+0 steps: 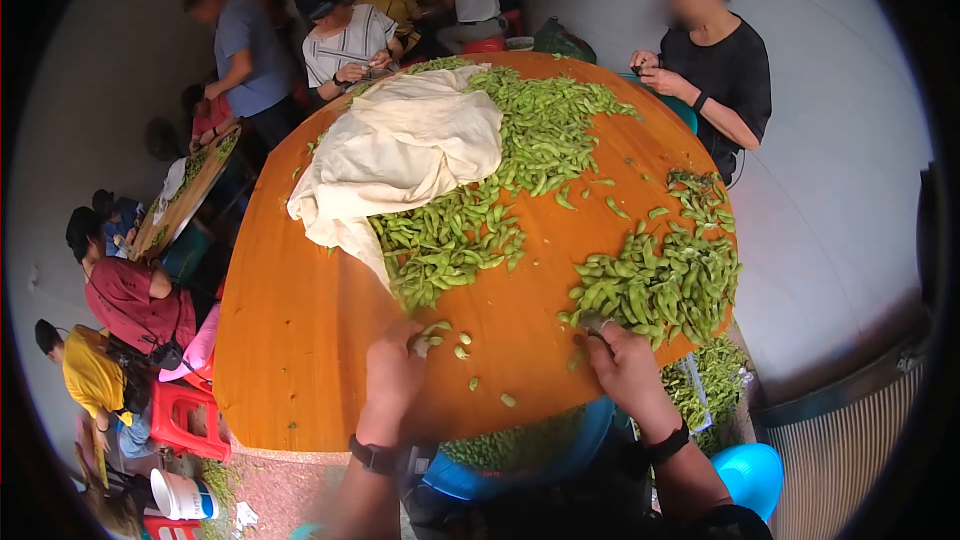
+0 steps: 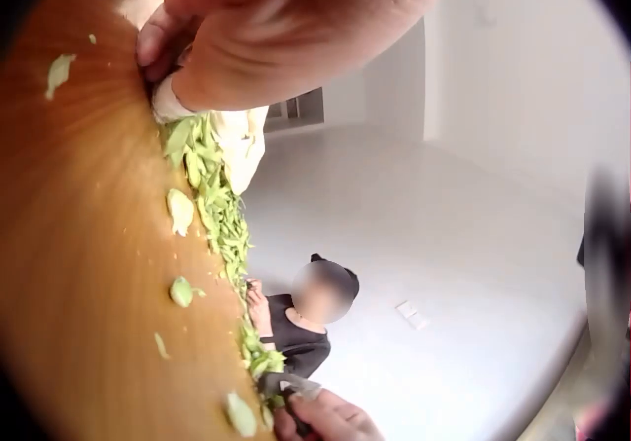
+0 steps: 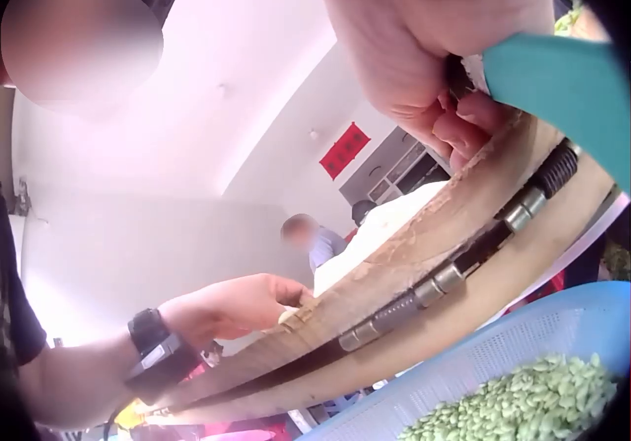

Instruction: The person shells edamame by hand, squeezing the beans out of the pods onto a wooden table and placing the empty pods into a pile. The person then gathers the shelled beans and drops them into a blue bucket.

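Note:
My left hand (image 1: 395,375), blurred, reaches over the table's near side, bent fingertips low by loose pods. A pale wrap (image 2: 170,101) shows at one fingertip, and nothing shows held there. At the near edge of the right-hand pile of green soybean pods (image 1: 655,285), my right hand (image 1: 630,370) has its fingers curled round a small dark tool with a grey, flat end (image 2: 291,384). Its palm side hides most of the tool in the right wrist view. A few shelled beans and pod pieces (image 1: 460,351) lie between my hands.
A cream cloth (image 1: 405,145) partly covers the larger pod heap (image 1: 545,125). Below the wooden table's edge (image 3: 414,254) stands a blue basket (image 3: 345,423) of shelled beans (image 3: 523,406). Another person (image 1: 720,70) works across the table, right. Red stools (image 1: 185,420) stand left.

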A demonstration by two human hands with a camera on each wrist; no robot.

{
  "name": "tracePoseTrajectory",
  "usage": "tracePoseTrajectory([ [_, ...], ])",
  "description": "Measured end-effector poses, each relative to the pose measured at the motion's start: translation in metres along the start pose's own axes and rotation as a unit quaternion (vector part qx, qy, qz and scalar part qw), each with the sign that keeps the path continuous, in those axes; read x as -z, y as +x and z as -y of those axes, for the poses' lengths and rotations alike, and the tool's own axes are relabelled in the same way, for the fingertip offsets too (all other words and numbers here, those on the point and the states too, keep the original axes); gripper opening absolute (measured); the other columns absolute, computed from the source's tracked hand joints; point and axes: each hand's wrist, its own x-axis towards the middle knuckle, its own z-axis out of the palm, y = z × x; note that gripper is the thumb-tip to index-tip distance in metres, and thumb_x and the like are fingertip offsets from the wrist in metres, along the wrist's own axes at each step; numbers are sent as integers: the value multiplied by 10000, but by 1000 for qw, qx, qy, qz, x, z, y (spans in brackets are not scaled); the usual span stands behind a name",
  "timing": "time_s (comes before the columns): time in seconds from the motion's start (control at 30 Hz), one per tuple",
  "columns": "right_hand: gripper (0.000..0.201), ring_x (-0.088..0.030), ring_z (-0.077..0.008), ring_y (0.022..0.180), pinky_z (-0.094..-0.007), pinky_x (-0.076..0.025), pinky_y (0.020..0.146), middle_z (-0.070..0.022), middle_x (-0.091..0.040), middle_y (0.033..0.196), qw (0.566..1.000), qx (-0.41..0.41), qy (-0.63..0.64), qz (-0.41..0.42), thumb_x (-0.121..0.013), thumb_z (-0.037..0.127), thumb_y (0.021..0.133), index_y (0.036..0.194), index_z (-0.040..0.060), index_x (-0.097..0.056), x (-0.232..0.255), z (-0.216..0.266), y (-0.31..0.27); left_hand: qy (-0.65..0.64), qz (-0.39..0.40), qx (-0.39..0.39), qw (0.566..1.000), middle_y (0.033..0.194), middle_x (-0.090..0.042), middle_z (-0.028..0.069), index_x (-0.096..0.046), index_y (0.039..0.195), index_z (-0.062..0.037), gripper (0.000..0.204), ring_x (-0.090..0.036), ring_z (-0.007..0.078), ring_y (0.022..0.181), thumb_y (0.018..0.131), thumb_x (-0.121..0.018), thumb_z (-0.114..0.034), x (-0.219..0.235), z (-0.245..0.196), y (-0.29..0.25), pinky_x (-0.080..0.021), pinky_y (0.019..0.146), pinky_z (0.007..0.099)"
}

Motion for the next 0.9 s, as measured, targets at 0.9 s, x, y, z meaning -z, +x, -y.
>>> tracePoseTrajectory([
  [0.9,133,-444,-26,536,-202,-350,465,34,-517,675,805,-256,488,218,-508,105,971,996,43,-623,-36,70,-48,-143,-43,-100,984,896,-658,124,-625,1164,13,318,-640,146,696,855,-571,67,-45,-60,-96,-521,585,250],
])
